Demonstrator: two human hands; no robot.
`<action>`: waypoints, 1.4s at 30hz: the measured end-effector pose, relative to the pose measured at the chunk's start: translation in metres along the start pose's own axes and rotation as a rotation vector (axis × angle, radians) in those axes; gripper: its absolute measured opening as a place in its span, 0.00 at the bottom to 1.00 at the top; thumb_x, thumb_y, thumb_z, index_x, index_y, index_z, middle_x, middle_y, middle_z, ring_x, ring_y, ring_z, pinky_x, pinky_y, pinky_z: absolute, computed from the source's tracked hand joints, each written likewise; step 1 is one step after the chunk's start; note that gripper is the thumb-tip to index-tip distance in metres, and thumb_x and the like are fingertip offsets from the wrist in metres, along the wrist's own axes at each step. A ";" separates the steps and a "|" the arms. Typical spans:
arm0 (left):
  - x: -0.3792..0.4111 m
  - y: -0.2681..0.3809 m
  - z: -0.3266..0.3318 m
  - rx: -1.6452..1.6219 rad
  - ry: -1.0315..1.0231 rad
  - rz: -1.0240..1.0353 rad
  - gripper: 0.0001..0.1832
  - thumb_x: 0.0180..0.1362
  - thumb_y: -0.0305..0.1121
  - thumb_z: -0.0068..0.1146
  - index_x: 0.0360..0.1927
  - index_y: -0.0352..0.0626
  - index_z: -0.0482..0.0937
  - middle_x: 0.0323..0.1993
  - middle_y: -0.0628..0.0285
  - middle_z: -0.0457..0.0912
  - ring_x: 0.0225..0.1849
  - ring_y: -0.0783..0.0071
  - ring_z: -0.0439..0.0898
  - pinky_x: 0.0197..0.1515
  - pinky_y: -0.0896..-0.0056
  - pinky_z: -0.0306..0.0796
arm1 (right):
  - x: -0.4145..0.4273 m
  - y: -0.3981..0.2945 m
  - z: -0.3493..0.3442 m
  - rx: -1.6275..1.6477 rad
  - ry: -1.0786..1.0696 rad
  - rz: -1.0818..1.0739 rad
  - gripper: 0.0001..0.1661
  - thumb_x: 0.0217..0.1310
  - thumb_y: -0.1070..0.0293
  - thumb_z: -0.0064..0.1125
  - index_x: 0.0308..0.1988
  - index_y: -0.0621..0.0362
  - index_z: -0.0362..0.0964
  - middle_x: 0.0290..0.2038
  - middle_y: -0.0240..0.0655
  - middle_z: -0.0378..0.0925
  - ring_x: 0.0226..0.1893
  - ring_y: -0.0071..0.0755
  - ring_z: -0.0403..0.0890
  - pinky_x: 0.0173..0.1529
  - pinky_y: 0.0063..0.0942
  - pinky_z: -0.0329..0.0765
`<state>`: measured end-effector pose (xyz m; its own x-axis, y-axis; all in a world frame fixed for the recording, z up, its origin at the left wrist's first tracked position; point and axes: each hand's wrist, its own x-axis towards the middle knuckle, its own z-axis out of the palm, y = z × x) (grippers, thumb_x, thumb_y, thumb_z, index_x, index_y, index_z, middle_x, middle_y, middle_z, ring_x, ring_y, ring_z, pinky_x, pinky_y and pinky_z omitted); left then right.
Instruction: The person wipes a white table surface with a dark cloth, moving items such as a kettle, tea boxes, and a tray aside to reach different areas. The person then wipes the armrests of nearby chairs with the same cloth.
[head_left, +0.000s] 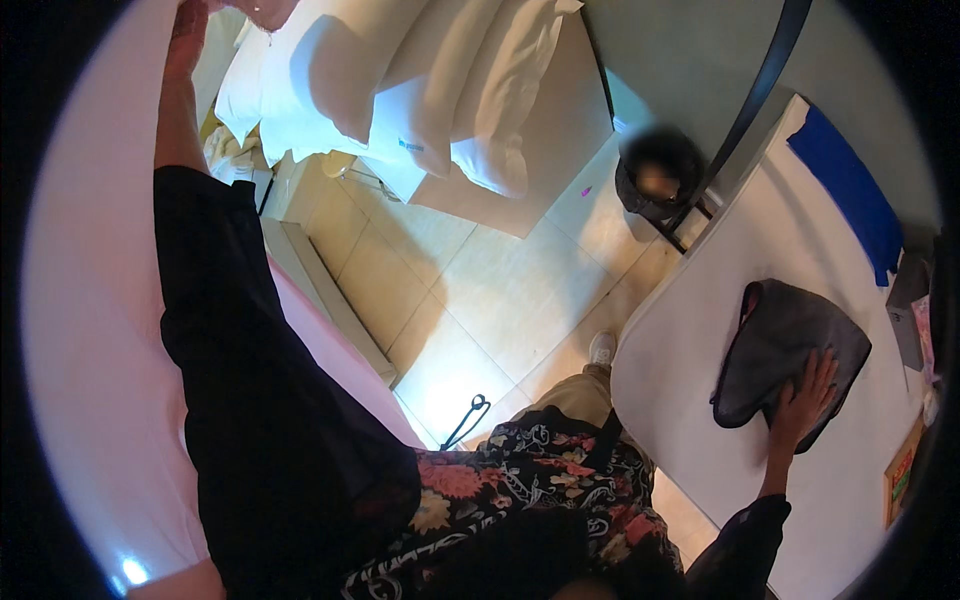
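My right hand (810, 394) lies flat on a folded dark grey cloth (795, 345), its fingers spread slightly. The cloth rests on a white-topped table or board (697, 360) with a rounded corner. At the upper left, my left arm in a black sleeve reaches away from me. Only part of my left hand (259, 9) shows at the top edge, so its fingers and anything in them are cut off. Nearest to it are several white pillows (420, 97), piled on a pale cabinet (517, 202).
A blue cloth (847, 187) hangs over the board's far edge. Beyond the board's left side stands a black container (637, 195), its contents blurred. A dark strap (757, 97) crosses above. Pale pink fabric (97, 300) fills the left. A black cord loop (469, 420) is near my legs.
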<state>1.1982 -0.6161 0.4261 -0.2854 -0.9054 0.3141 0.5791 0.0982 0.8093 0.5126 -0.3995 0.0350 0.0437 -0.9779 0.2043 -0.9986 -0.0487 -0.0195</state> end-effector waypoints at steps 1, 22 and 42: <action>0.000 0.005 -0.010 -0.021 -0.020 -0.021 0.22 0.61 0.40 0.37 0.52 0.35 0.69 0.51 0.48 0.73 0.54 0.51 0.70 0.58 0.43 0.60 | 0.000 0.000 -0.001 -0.001 0.005 0.002 0.30 0.60 0.59 0.39 0.63 0.45 0.54 0.67 0.30 0.46 0.68 0.39 0.44 0.66 0.52 0.43; -0.092 -0.080 -0.090 0.249 0.940 0.086 0.17 0.64 0.37 0.33 0.35 0.33 0.70 0.32 0.51 0.76 0.40 0.55 0.74 0.53 0.51 0.65 | 0.001 -0.001 -0.009 0.062 -0.015 0.003 0.32 0.58 0.62 0.47 0.62 0.47 0.55 0.67 0.36 0.48 0.67 0.45 0.46 0.64 0.52 0.45; -0.188 -0.465 0.019 0.507 0.758 -0.587 0.22 0.58 0.45 0.46 0.54 0.48 0.68 0.46 0.65 0.72 0.43 0.62 0.78 0.39 0.59 0.70 | -0.074 -0.049 -0.011 0.347 -0.186 -0.205 0.42 0.44 0.45 0.59 0.59 0.45 0.61 0.66 0.46 0.46 0.67 0.55 0.42 0.62 0.65 0.40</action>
<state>0.9679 -0.4841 0.0001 0.2318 -0.8692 -0.4367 0.0728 -0.4321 0.8989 0.5585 -0.3224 0.0312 0.2757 -0.9594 0.0593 -0.9013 -0.2795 -0.3311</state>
